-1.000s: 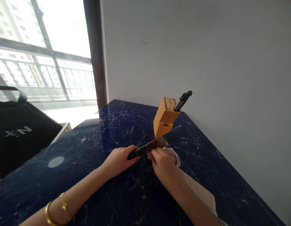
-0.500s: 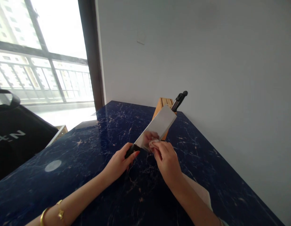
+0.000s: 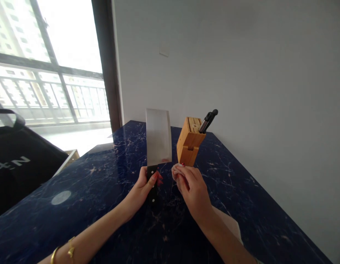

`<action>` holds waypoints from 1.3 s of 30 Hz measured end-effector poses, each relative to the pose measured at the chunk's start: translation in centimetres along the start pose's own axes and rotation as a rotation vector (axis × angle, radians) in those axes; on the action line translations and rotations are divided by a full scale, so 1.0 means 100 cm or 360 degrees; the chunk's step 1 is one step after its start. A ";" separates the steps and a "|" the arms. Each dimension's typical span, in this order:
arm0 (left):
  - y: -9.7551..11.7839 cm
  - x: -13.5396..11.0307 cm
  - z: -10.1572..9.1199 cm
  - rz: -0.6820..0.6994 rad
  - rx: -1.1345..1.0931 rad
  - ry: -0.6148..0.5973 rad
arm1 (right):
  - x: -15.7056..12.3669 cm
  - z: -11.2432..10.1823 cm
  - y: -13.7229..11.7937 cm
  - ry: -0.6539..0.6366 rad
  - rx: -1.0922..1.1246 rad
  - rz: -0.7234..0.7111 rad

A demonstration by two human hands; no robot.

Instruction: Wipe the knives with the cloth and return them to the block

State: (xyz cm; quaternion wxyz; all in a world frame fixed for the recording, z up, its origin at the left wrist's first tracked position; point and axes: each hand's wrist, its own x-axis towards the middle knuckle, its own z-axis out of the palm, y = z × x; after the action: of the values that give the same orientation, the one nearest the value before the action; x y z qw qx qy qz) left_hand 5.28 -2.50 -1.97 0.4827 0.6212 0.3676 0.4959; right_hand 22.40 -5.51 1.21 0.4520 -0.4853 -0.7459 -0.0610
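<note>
My left hand (image 3: pixel 142 187) grips the black handle of a cleaver (image 3: pixel 158 137) and holds it upright, its broad steel blade pointing up above the dark blue marble table (image 3: pixel 104 190). My right hand (image 3: pixel 190 185) is just right of the blade with its fingers curled together; it seems to pinch a pale cloth (image 3: pixel 227 227) that trails under my forearm. Behind my hands stands a wooden knife block (image 3: pixel 190 141) with one black-handled knife (image 3: pixel 208 120) in it.
A grey wall runs along the table's right edge. A black bag (image 3: pixel 18 161) with white lettering sits at the left. A large window with railings is at the back left. A pale round spot (image 3: pixel 59 197) lies on the tabletop at left.
My left hand has swung the cleaver from lying low and pointing right to standing upright. My right hand has come off the blade and now sits beside it.
</note>
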 end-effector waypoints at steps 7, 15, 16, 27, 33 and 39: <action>0.003 0.001 -0.002 0.0146 -0.0006 -0.0003 | 0.000 -0.004 -0.009 0.0023 0.0140 -0.0041; 0.007 -0.006 0.009 0.0168 0.0203 -0.0196 | 0.001 -0.005 -0.021 -0.0005 0.0172 -0.0109; 0.009 -0.008 0.011 0.0187 0.0245 -0.0205 | 0.001 -0.005 -0.022 -0.0010 0.0166 -0.0104; 0.020 -0.017 0.012 0.0277 0.0445 -0.0283 | -0.001 -0.005 -0.028 -0.0035 0.0305 -0.0037; 0.021 -0.017 0.012 0.0246 0.0453 -0.0333 | -0.001 -0.005 -0.030 -0.0052 0.0245 -0.0061; 0.019 -0.016 0.011 0.0292 0.0432 -0.0308 | 0.000 -0.007 -0.032 -0.0130 0.0127 -0.0193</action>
State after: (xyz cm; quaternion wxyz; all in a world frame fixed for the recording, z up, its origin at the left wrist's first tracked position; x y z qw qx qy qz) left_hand 5.96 -4.78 -0.57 0.3804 0.7564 0.3248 0.4215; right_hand 20.34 -7.53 2.73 0.4355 -0.4229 -0.7937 -0.0388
